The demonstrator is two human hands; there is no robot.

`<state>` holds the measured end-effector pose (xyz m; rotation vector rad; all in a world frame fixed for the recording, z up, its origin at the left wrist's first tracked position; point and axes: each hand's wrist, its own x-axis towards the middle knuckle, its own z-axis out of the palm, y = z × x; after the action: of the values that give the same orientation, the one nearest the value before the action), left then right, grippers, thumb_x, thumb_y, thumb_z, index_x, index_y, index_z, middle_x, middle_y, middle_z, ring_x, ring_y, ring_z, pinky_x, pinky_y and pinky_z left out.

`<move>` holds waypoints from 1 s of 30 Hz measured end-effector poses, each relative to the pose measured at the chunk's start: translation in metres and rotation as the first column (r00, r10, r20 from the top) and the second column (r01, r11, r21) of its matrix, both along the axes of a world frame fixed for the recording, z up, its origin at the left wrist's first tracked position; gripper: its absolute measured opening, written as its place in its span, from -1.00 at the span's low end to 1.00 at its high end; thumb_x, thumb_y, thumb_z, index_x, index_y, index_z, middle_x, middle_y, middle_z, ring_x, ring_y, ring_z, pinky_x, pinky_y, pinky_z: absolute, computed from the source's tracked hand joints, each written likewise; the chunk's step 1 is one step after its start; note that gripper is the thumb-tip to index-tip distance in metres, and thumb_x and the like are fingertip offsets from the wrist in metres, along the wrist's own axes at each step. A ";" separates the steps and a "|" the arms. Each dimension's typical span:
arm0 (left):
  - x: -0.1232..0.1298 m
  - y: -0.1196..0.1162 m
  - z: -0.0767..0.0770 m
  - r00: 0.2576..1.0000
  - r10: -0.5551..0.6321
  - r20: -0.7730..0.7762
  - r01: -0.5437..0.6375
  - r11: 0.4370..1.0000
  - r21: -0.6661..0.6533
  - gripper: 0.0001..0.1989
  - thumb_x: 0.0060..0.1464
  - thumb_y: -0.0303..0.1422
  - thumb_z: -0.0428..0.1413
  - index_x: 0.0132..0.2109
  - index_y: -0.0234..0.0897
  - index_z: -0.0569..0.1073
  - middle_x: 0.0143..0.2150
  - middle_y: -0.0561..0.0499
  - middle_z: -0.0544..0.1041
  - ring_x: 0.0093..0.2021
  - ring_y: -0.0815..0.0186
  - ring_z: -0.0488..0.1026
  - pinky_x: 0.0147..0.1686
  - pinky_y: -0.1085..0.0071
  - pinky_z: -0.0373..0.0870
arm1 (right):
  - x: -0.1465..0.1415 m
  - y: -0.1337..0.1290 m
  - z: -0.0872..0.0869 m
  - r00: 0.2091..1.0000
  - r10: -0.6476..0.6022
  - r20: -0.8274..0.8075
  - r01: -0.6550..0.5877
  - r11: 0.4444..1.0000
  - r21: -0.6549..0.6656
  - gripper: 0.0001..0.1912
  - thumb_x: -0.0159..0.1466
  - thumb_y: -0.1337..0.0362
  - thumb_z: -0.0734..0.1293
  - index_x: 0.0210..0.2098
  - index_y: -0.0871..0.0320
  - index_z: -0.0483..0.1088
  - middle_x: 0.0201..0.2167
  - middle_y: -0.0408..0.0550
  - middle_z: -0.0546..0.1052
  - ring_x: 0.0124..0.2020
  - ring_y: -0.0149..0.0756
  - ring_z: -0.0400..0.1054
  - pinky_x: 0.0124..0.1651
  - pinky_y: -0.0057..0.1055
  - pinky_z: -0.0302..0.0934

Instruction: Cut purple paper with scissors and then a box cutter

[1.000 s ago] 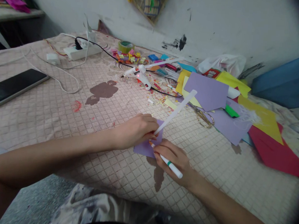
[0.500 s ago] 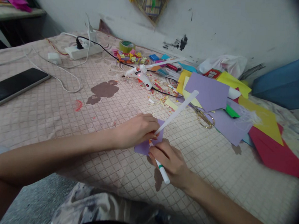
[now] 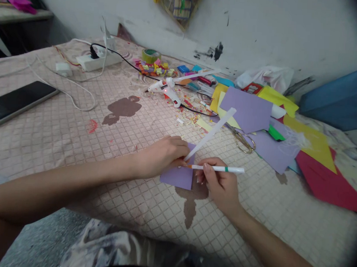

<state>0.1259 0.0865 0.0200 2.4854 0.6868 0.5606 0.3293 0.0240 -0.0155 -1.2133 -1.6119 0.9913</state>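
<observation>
Purple paper (image 3: 177, 178) under curled left fingers (image 3: 180, 151), grip unclear; right fingers (image 3: 211, 177) pinch pen (image 3: 231, 169).

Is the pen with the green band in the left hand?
No, the right hand holds the pen, while the left hand is over the small purple paper.

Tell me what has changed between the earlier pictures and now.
The right hand shifted slightly right, and the pen in it turned from slanting to nearly sideways, its back end pointing right. More of the small purple paper shows. Nothing was let go. The left hand, white stick and glue gun stayed.
</observation>
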 end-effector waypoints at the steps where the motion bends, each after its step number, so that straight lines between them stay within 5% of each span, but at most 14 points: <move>1: 0.000 0.000 0.000 1.000 -0.003 -0.001 0.003 1.000 -0.004 -0.85 0.18 -0.49 0.02 -0.21 -0.37 0.49 -0.24 -0.09 0.49 -0.17 0.24 0.39 -0.09 0.29 0.32 | -0.002 0.003 0.000 1.000 0.003 -0.025 -0.004 0.999 -0.032 -0.81 0.34 0.19 0.19 -0.32 0.15 0.34 -0.57 -0.17 0.42 -0.58 -0.44 0.30 -0.56 -0.51 0.20; 30: 0.000 0.000 0.000 0.999 -0.019 0.037 0.019 1.000 0.003 -0.84 0.19 -0.49 -0.01 -0.33 -0.34 0.43 -0.29 -0.06 0.47 -0.12 0.24 0.41 -0.05 0.27 0.33 | -0.004 0.020 -0.002 0.997 0.071 0.031 -0.067 0.991 -0.115 -0.75 0.34 0.14 0.19 -0.33 0.19 0.34 -0.57 -0.18 0.42 -0.60 -0.50 0.29 -0.55 -0.55 0.13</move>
<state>0.1263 0.0865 0.0199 2.4749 0.6483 0.6001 0.3252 0.0444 -0.0176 -1.2643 -1.6531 1.1246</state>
